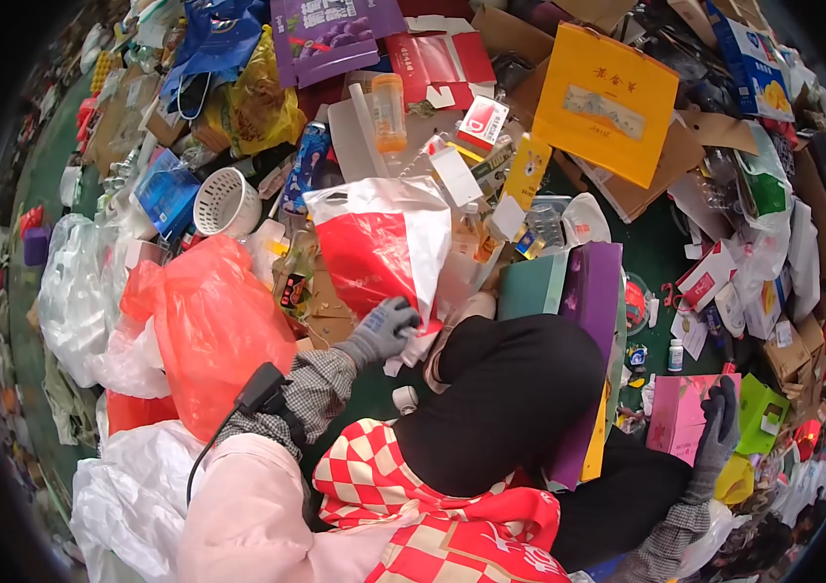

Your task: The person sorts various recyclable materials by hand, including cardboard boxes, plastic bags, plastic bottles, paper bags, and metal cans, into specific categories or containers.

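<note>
My left hand (381,332), in a grey glove, has its fingers closed on the lower edge of a red and white plastic bag (374,248), which spreads out above it. At the right, my right hand (716,428), also gloved in grey, is beside a pink box (677,416), its fingers extended upward along the box's right side. A green box (761,416) lies just right of that hand. A purple folder-like piece (590,291) stands by my bent knee.
Mixed waste surrounds me: a translucent red bag (214,335) and white bags (131,486) at left, a white basket (227,202), a yellow box (605,102) at the top right, an orange-tinted bottle (389,112) and cardboard (787,350) at right.
</note>
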`<action>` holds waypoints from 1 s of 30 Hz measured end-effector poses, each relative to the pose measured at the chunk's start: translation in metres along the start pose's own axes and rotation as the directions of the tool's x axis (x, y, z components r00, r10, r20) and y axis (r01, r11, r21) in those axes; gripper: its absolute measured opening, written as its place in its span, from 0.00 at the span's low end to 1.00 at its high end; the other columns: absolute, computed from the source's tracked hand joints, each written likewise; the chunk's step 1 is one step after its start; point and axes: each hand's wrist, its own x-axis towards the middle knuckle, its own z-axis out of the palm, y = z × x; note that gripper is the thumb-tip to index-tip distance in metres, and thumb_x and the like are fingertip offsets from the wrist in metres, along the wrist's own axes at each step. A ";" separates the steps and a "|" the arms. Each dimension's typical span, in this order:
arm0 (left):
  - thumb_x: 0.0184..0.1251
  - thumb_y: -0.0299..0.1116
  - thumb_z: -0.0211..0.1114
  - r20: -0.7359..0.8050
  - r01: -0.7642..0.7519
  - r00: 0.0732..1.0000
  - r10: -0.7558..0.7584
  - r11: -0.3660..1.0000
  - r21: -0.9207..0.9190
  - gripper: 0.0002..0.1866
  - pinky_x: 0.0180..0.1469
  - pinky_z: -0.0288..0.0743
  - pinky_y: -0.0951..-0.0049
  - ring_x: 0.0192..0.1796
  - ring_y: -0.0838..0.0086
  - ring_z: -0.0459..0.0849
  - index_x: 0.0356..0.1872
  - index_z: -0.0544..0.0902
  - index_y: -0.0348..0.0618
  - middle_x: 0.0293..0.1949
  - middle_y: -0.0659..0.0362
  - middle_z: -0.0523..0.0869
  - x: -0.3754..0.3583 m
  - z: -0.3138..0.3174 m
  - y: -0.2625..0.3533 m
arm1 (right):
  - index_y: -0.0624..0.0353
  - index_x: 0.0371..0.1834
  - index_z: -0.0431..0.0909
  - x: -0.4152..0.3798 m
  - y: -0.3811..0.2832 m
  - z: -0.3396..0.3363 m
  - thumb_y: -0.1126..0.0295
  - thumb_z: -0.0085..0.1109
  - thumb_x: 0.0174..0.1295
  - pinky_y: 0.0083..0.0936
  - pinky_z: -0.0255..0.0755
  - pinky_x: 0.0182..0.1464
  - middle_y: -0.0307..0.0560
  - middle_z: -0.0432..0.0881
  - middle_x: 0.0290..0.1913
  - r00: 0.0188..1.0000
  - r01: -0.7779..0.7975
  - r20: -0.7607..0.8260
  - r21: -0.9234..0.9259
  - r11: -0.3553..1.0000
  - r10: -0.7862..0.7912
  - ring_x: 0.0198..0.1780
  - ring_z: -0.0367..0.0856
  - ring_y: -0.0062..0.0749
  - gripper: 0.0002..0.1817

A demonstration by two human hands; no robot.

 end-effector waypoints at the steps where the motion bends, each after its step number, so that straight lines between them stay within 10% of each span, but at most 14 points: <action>1: 0.48 0.29 0.60 0.163 -0.029 0.986 0.023 0.999 0.031 0.11 0.48 0.71 0.60 0.42 0.54 0.76 0.36 0.77 0.43 0.38 0.51 0.73 -0.005 0.003 -0.009 | 0.61 0.60 0.68 0.000 0.001 -0.002 0.69 0.46 0.68 0.20 0.69 0.43 0.45 0.77 0.46 1.000 0.002 0.017 -0.019 1.000 -0.001 0.38 0.74 0.22 0.19; 4: 0.56 0.39 0.64 0.528 0.465 0.748 -0.403 0.885 0.018 0.15 0.43 0.75 0.71 0.42 0.68 0.80 0.42 0.79 0.43 0.40 0.52 0.80 0.038 -0.085 0.041 | 0.62 0.60 0.68 0.000 0.003 -0.004 0.71 0.45 0.68 0.22 0.70 0.44 0.47 0.77 0.47 0.999 0.003 0.034 -0.064 0.998 -0.001 0.41 0.75 0.23 0.18; 6: 0.58 0.40 0.65 -0.084 0.378 0.919 -0.385 0.922 -0.090 0.16 0.41 0.76 0.75 0.41 0.73 0.80 0.43 0.79 0.41 0.37 0.53 0.81 0.059 -0.099 -0.004 | 0.62 0.60 0.68 -0.001 0.011 -0.006 0.71 0.45 0.68 0.22 0.70 0.44 0.47 0.78 0.47 1.000 -0.010 0.027 -0.051 0.999 0.011 0.41 0.75 0.24 0.18; 8: 0.56 0.44 0.66 -0.640 0.147 0.759 -0.119 0.989 -0.010 0.25 0.49 0.74 0.69 0.52 0.63 0.77 0.52 0.75 0.43 0.51 0.50 0.76 0.098 -0.112 -0.047 | 0.62 0.60 0.68 -0.002 0.016 -0.005 0.71 0.46 0.67 0.22 0.71 0.44 0.47 0.78 0.47 1.000 -0.005 0.019 -0.038 0.999 0.006 0.41 0.76 0.24 0.18; 9: 0.53 0.44 0.68 -0.670 0.260 0.731 -0.129 0.960 0.099 0.35 0.56 0.71 0.68 0.62 0.60 0.69 0.62 0.67 0.45 0.60 0.50 0.68 0.115 -0.119 -0.073 | 0.62 0.60 0.69 -0.003 0.017 -0.005 0.71 0.46 0.67 0.21 0.71 0.44 0.47 0.78 0.47 1.000 -0.003 0.013 -0.033 0.999 0.003 0.42 0.76 0.24 0.18; 11: 0.50 0.50 0.70 -0.333 0.540 0.667 -0.667 0.740 -0.400 0.43 0.60 0.67 0.67 0.63 0.60 0.67 0.65 0.62 0.45 0.63 0.49 0.67 0.138 -0.120 -0.103 | 0.63 0.60 0.69 -0.005 0.013 -0.007 0.71 0.46 0.67 0.21 0.71 0.45 0.47 0.78 0.48 0.999 -0.024 0.046 -0.060 0.998 0.027 0.43 0.76 0.25 0.18; 14: 0.48 0.55 0.69 0.081 0.699 0.713 -0.696 0.714 -0.024 0.46 0.56 0.71 0.69 0.58 0.62 0.73 0.66 0.61 0.44 0.62 0.48 0.67 0.133 -0.116 -0.125 | 0.64 0.59 0.69 -0.006 0.010 -0.005 0.72 0.46 0.67 0.21 0.71 0.45 0.47 0.78 0.48 0.999 -0.006 0.035 -0.060 0.998 0.009 0.45 0.77 0.26 0.18; 15: 0.47 0.55 0.70 0.064 0.769 0.629 -0.774 0.609 -0.192 0.42 0.53 0.73 0.71 0.52 0.63 0.78 0.61 0.68 0.42 0.57 0.50 0.74 0.134 -0.104 -0.128 | 0.64 0.59 0.68 -0.006 0.010 -0.004 0.72 0.46 0.67 0.22 0.71 0.46 0.47 0.78 0.49 1.000 0.008 0.026 -0.052 0.999 -0.007 0.46 0.77 0.27 0.18; 16: 0.45 0.55 0.70 0.048 0.627 0.778 -0.627 0.771 -0.112 0.37 0.48 0.75 0.71 0.48 0.64 0.80 0.54 0.75 0.41 0.50 0.50 0.80 0.125 -0.101 -0.134 | 0.64 0.59 0.68 -0.005 0.011 -0.005 0.72 0.46 0.67 0.22 0.71 0.46 0.47 0.78 0.49 0.999 -0.024 0.034 -0.062 0.998 0.027 0.46 0.77 0.27 0.18; 18: 0.43 0.51 0.70 0.003 0.722 0.691 -0.723 0.690 -0.051 0.30 0.47 0.75 0.68 0.45 0.65 0.82 0.46 0.80 0.43 0.41 0.51 0.84 0.102 -0.116 -0.034 | 0.65 0.59 0.68 -0.006 0.015 -0.008 0.73 0.46 0.67 0.22 0.71 0.46 0.46 0.77 0.51 0.994 -0.091 0.052 -0.080 0.993 0.096 0.47 0.77 0.27 0.18; 20: 0.46 0.47 0.68 -0.167 0.353 0.932 -0.322 0.912 0.209 0.24 0.42 0.77 0.66 0.42 0.63 0.82 0.44 0.80 0.48 0.40 0.52 0.82 0.054 -0.084 -0.024 | 0.65 0.59 0.68 -0.005 0.020 -0.009 0.73 0.46 0.67 0.22 0.71 0.46 0.46 0.76 0.52 0.996 -0.065 0.050 -0.070 0.995 0.069 0.47 0.76 0.27 0.18; 30: 0.52 0.34 0.64 -0.150 0.124 0.983 -0.106 0.985 0.117 0.16 0.36 0.74 0.63 0.36 0.58 0.79 0.45 0.80 0.50 0.35 0.53 0.75 -0.039 -0.045 0.063 | 0.65 0.59 0.68 0.009 -0.001 0.011 0.73 0.47 0.66 0.21 0.71 0.46 0.47 0.75 0.53 0.988 -0.005 0.150 -0.146 0.989 0.027 0.49 0.76 0.26 0.18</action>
